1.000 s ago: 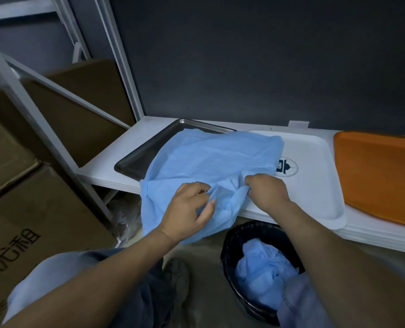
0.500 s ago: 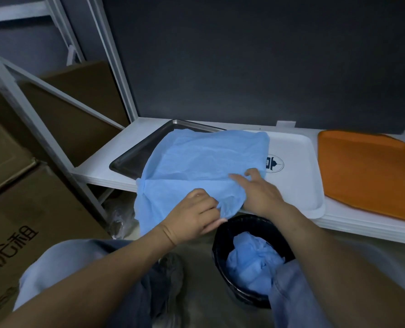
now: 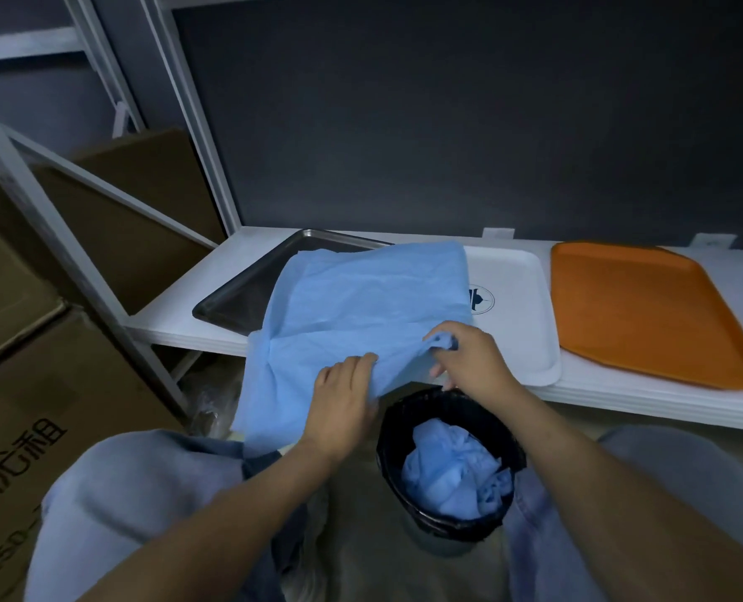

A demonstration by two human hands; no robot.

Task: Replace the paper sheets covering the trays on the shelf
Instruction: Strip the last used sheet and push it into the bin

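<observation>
Shelf (image 3: 178, 323): low and white, carrying three trays side by side. Cardboard boxes (image 3: 35, 384) stand to its left on the floor.

Sheet (image 3: 361, 306): blue and creased. It drapes over most of the metal tray (image 3: 248, 293) at left, overlaps the left edge of the white tray (image 3: 517, 323), and hangs off the shelf's near edge towards the person's knee. Its near side is gathered up off the tray, which I judge to be bunching for removal, not spreading.

Orange tray (image 3: 647, 310): far right, bare. The white tray is also bare apart from that overlap. Judgement: both have been stripped and await fresh sheets.

Bin (image 3: 389, 432): black-lined, on the floor just below the shelf edge and between the knees, directly under the hands. A short drop is likely why it stands there. One crumpled sheet (image 3: 452, 467) lies inside.

Left hand (image 3: 343, 401): fingers curled into the sheet's near edge, gripping a fold.

Right hand (image 3: 469, 358): thumb and fingers pinch a bunched corner just above the bin rim.

Step in hand: last old sheet coming off. No fresh sheets are in view.
</observation>
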